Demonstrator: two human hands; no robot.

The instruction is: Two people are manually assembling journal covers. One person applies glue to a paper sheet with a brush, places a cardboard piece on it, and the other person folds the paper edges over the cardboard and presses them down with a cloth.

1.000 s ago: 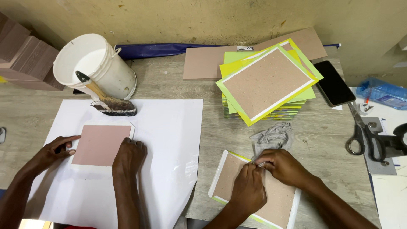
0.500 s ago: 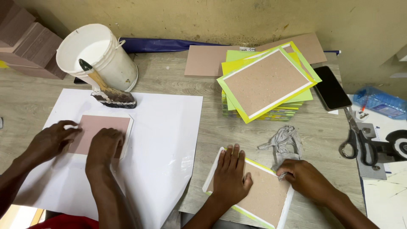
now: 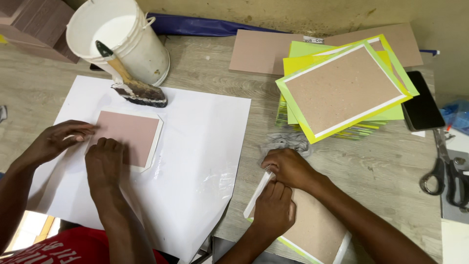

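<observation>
Nearest the camera, a brown board (image 3: 317, 230) with a green and white border lay on the tabletop (image 3: 381, 166), partly under the person's forearms. The left hand (image 3: 273, 210) rested knuckles-up on its upper left corner, fingers together and bent, pressing where a white flap (image 3: 258, 195) stood up along the board's left edge; I could not tell whether it pinched the flap. The right hand (image 3: 290, 168) sat just beyond, touching the left, its fingers closed on the flap's top end. A crumpled grey cloth (image 3: 286, 142) lay just behind that hand. To the left, a co-worker's two hands (image 3: 105, 164) pressed on a pink board (image 3: 129, 132) on a large white sheet (image 3: 195, 146). Farther off were a stack of green and yellow covers (image 3: 342, 90), a brush (image 3: 139, 93) leaning on a white bucket (image 3: 132, 36), and scissors (image 3: 447, 171) at the right.
</observation>
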